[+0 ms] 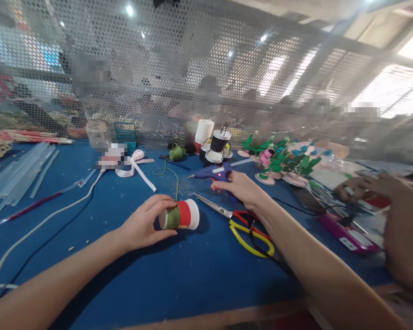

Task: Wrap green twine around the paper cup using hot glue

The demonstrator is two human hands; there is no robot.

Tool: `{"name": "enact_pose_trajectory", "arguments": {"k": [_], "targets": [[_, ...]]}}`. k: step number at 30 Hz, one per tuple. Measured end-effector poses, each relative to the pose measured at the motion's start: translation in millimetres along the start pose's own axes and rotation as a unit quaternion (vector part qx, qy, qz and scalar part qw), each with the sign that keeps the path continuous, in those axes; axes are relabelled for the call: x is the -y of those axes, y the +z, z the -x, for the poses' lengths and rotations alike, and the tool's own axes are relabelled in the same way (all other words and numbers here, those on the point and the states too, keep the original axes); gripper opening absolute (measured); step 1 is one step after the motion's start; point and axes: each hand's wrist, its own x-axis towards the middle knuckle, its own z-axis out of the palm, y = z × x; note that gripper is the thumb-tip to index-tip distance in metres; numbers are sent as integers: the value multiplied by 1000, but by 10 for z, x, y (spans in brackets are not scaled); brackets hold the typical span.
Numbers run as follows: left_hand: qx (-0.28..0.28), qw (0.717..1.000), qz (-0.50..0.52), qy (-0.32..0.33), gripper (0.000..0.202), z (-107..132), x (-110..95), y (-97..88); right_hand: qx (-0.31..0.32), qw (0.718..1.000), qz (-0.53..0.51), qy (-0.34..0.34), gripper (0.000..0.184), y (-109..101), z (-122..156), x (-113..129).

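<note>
Lying on its side in my left hand (pixel 150 221) is a paper cup (pixel 189 214), red and white, with green yarn wound round its base end. A strand of the yarn (pixel 176 183) runs from the cup back to a green yarn ball (pixel 176 151). My right hand (pixel 242 188) is closed round the handle of a blue glue gun (pixel 208 173), whose nozzle points left above the table. Below that hand lie scissors (pixel 251 236) with yellow and red handles, partly covered by a black cord.
Clear glue sticks (pixel 24 172) lie at the left, near a white cable (pixel 55 215). White and black cups (pixel 221 140) stand at the back, beside green felt plants (pixel 278 160). At right are a purple power strip (pixel 349 233) and another person's hand (pixel 375 185).
</note>
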Motion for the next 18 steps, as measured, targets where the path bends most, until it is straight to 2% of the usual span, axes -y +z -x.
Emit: {"name": "enact_pose_trajectory", "arguments": {"k": [2, 5, 9, 12, 15, 17, 18], "targets": [[0, 1000, -3, 8, 43, 2, 3, 8, 27, 998, 49, 37, 21, 12, -170, -100], [-3, 1000, -5, 18, 43, 7, 9, 19, 34, 993, 97, 66, 35, 75, -361, -248], [-3, 1000, -11, 20, 44, 10, 12, 22, 18, 979, 175, 98, 36, 188, -474, -318], [-3, 1000, -15, 24, 44, 12, 13, 19, -20, 962, 253, 102, 33, 239, -448, -223], [-6, 999, -21, 30, 44, 10, 10, 15, -55, 947, 309, 72, 29, 276, -315, -30], [-9, 999, -26, 40, 43, 4, 1, 11, -33, 951, 308, 22, 35, 315, -175, 117], [-9, 998, -28, 48, 43, 0, -6, 8, -3, 955, 295, -5, 41, 342, -99, 183]]}}
